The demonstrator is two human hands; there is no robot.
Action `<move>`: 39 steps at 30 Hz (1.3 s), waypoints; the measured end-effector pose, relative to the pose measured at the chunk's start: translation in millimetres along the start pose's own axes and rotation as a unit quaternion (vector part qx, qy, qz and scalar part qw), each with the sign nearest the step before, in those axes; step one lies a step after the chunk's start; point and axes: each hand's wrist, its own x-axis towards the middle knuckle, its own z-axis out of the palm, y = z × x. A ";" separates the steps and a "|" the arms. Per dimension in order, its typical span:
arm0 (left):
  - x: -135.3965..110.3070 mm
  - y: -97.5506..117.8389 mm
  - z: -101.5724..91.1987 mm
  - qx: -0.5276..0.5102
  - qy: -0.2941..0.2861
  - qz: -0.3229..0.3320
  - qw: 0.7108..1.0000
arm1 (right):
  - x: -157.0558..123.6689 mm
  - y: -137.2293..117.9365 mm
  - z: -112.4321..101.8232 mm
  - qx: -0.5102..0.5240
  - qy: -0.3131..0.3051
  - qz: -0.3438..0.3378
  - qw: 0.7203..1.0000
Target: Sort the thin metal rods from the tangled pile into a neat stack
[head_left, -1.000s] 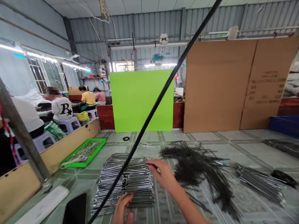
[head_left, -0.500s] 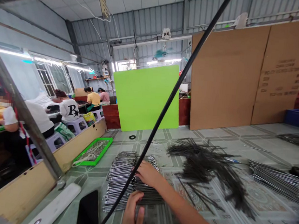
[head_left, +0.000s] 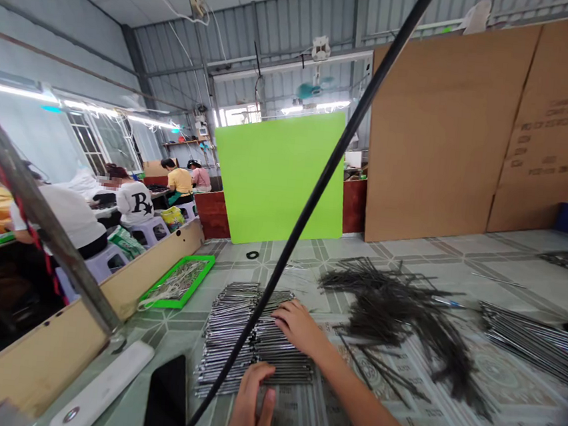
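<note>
Thin, shiny metal rods [head_left: 226, 341] lie in two side-by-side stacks on the table, with dark bits along the seam between them. My right hand [head_left: 299, 326] rests palm down on the right stack [head_left: 285, 357], its fingers stretched over the rods and gripping none that I can see. At the near end of the stacks is my left hand [head_left: 253, 404], its thumb apart from its bent fingers and nothing visible between them. Its fingertips are by the nearest rods; whether they touch is unclear. A black cable [head_left: 308, 215] crosses the view in front of the stacks.
Dark thin strips [head_left: 386, 303] lie heaped to the right, with more metal rods [head_left: 532, 344] beyond. On the left are a green tray [head_left: 179, 302], a black phone [head_left: 167, 396] and a white elongated device [head_left: 104, 386]. Several people sit working behind a wooden board [head_left: 77, 327].
My right hand has slid a little to the right across the stack, uncovering the seam. My left hand has stayed nearly in place. The view has shifted slightly.
</note>
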 end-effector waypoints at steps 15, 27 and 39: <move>10.0 17.9 -5.6 0.055 -0.023 -0.007 0.998 | -10.5 5.9 3.8 -0.027 0.014 0.031 0.999; 12.6 23.9 -7.6 0.046 -0.040 -0.006 0.998 | -13.8 8.2 9.9 -0.013 -0.008 0.041 0.999; 11.9 22.0 -7.7 0.051 -0.049 -0.011 0.997 | -5.8 17.6 12.1 0.096 0.140 0.075 0.983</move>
